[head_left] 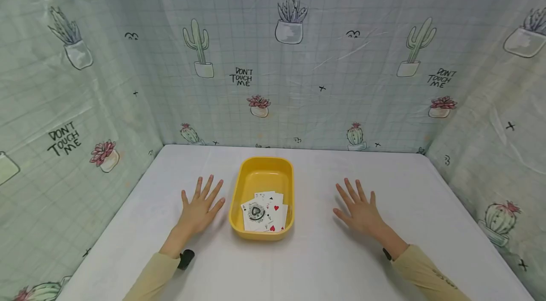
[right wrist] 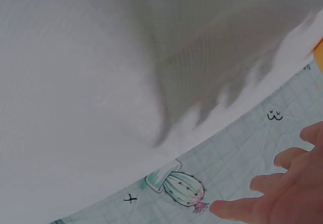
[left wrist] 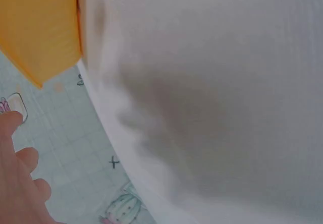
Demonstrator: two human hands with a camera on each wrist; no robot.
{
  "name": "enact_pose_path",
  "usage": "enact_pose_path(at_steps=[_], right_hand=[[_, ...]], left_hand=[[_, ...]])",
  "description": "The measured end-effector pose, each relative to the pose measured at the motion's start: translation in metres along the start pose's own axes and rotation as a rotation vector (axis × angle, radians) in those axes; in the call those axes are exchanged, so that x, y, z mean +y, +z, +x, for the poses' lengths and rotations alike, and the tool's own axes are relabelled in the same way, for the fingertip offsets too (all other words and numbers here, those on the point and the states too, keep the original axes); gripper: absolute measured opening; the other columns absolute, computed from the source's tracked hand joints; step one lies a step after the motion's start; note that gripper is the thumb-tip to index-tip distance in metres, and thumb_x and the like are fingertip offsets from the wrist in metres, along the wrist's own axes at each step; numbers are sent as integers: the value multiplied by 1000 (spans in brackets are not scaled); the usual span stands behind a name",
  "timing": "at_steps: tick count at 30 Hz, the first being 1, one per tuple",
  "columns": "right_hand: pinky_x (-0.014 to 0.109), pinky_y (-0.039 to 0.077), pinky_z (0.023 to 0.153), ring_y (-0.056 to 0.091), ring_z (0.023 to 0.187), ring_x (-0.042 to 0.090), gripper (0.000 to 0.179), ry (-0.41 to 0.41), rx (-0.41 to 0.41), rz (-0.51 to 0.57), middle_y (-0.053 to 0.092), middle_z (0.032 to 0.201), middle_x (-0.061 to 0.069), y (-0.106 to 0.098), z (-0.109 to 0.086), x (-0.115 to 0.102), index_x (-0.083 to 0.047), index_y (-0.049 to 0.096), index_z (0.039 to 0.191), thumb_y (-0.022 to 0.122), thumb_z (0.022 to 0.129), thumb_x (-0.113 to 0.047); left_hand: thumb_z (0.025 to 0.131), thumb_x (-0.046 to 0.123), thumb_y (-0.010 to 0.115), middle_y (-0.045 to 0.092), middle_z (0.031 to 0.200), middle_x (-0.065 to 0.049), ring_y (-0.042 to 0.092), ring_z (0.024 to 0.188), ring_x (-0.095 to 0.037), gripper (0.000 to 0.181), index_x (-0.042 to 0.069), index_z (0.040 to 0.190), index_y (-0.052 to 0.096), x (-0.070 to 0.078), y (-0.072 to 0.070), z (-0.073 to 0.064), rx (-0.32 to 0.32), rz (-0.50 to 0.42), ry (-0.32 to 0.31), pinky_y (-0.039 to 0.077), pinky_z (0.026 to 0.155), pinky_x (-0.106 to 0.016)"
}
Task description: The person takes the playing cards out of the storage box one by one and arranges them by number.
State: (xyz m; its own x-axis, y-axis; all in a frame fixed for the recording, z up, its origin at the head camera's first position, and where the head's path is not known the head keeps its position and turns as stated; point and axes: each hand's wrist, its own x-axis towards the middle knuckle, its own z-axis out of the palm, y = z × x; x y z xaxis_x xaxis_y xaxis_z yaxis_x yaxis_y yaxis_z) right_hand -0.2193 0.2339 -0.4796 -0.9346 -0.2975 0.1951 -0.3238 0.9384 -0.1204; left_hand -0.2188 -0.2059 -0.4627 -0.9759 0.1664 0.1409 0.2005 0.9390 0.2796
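Between the two hands in the head view sits a yellow tray point(head_left: 262, 236), a rounded rectangle with raised walls. Several playing cards point(head_left: 264, 211) lie overlapped in its near half, face up, an ace of spades among them. My left hand point(head_left: 198, 213) is left of the tray, fingers spread, holding nothing. To the tray's right, farther off, my right hand point(head_left: 361, 213) is spread the same way and holds nothing. The left wrist view has the tray's outer wall point(left wrist: 40, 27) beyond the hand; the right wrist view catches only a sliver of the tray point(right wrist: 318, 56).
A white table point(head_left: 315, 263) lies under everything. Pale green sheets with printed cacti point(head_left: 273, 68) hang behind it and along both sides. Each wrist carries a black strap or device point(head_left: 186, 259).
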Motion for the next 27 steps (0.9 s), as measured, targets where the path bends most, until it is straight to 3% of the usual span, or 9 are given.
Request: enact_pose_path(at_steps=[4,11,21,27], right_hand=[[71,12,96,1,139,33,70,-30,19,12,15,150,10,-1,2,-2,-16,24,142,45,86,-52],[68,12,98,3,139,32,70,-48,-17,54,9,152,5,-4,7,-8,-16,21,143,44,87,-51],[68,17,97,4,139,30,68,-127,7,90,11,152,4,-9,12,-24,-16,22,143,47,87,-47],[66,20,98,8,139,31,67,-192,26,108,17,150,7,-12,17,-35,-16,25,142,51,87,-42]], left_hand=[[92,51,31,10,152,-5,-5,139,-31,58,26,143,20,6,-3,-2,21,-6,38,-8,97,-70],[91,42,42,18,150,-4,4,139,-31,57,23,142,24,19,-4,-8,64,-8,113,-5,98,-69],[90,45,41,18,150,0,8,139,-31,60,22,142,23,32,-5,-15,29,22,221,-4,100,-68],[88,48,44,18,150,1,4,140,-29,64,22,142,24,31,0,-18,19,50,238,-5,99,-68]])
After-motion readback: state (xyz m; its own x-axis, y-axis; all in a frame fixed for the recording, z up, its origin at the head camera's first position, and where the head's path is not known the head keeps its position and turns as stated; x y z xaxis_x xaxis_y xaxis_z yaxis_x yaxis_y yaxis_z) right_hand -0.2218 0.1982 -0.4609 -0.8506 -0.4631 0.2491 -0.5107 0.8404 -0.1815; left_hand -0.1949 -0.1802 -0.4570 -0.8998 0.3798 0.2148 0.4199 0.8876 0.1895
